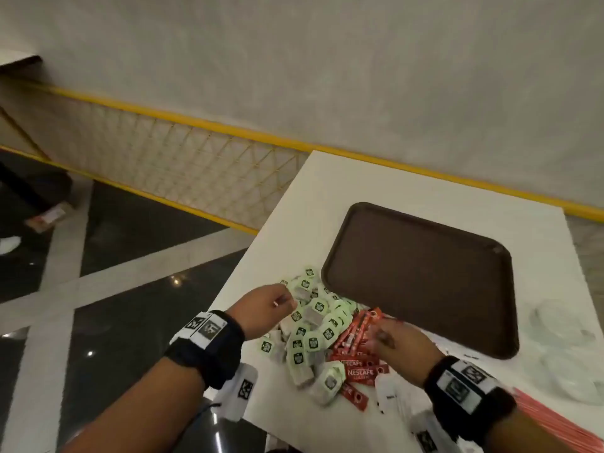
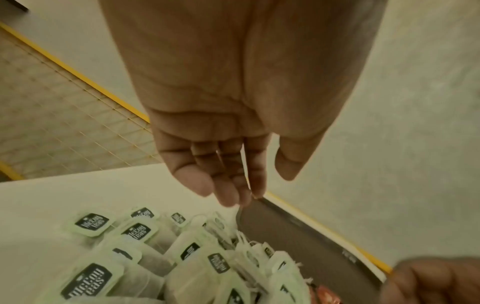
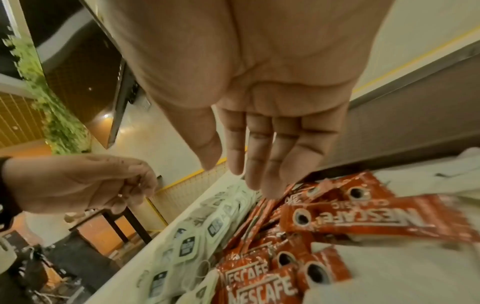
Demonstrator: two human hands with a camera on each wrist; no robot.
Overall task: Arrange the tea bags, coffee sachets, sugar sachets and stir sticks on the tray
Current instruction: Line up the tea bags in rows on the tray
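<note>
A brown tray [image 1: 421, 279] lies bare on the white table [image 1: 376, 188]. In front of its near left corner sits a heap of tea bags [image 1: 313, 325] with green tags, with red coffee sachets [image 1: 356, 351] to their right. White sugar sachets [image 1: 389, 393] lie nearer me, and red stir sticks [image 1: 552, 423] lie at the bottom right. My left hand [image 1: 287, 302] hovers over the tea bags [image 2: 145, 246], fingers hanging loosely; a thin pale thread runs between two fingers. My right hand [image 1: 380, 335] hangs with straight fingers over the coffee sachets [image 3: 350, 218], fingertips close to them.
Clear plastic lids [image 1: 562, 348] lie on the table right of the tray. The table's left edge [image 1: 261, 256] drops to a dark polished floor. A yellow mesh railing [image 1: 183, 165] and a pale wall stand behind the table.
</note>
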